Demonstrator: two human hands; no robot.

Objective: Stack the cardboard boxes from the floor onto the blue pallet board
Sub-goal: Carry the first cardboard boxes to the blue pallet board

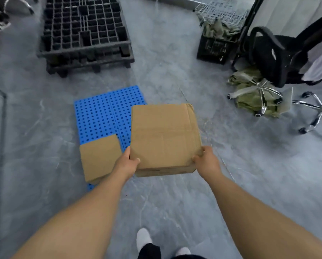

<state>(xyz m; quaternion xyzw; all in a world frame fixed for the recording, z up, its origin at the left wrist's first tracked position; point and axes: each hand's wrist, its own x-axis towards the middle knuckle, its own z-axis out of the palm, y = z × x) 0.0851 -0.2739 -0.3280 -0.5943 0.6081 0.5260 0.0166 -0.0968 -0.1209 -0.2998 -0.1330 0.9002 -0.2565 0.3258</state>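
A large flat cardboard box (165, 135) is held in the air over the right part of the blue pallet board (98, 116). My left hand (127, 163) grips its near left corner, thumb on top. My right hand (206, 161) grips its near right corner, thumb on top. A smaller cardboard box (98, 156) lies on the near left part of the blue board. The held box hides the board's right side.
A dark grey plastic pallet (83, 34) lies on the floor beyond the blue board. At the right stand a black crate (215, 49) with green cloth, a black office chair (274, 58) and more green cloth (250, 96). My feet (144, 238) show at the bottom.
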